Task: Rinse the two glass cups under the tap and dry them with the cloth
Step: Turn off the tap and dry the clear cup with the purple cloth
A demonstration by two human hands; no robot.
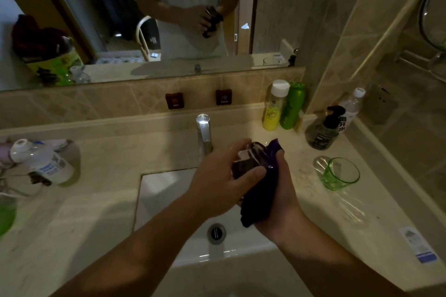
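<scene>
Dim bathroom: beige tiled walls (337, 31), wide mirror (144, 19), pale marble countertop (96, 200), white basin (164, 190).

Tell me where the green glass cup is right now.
In the head view, the green glass cup stands on the counter right of the sink, below the dark pump bottle, apart from both hands.

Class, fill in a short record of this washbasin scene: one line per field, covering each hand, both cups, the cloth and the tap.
left hand: grips the clear glass cup over the sink
right hand: holds the purple cloth against that cup
green glass cup: upright on the counter, at the right
tap: no water visible
stage: drying
</scene>
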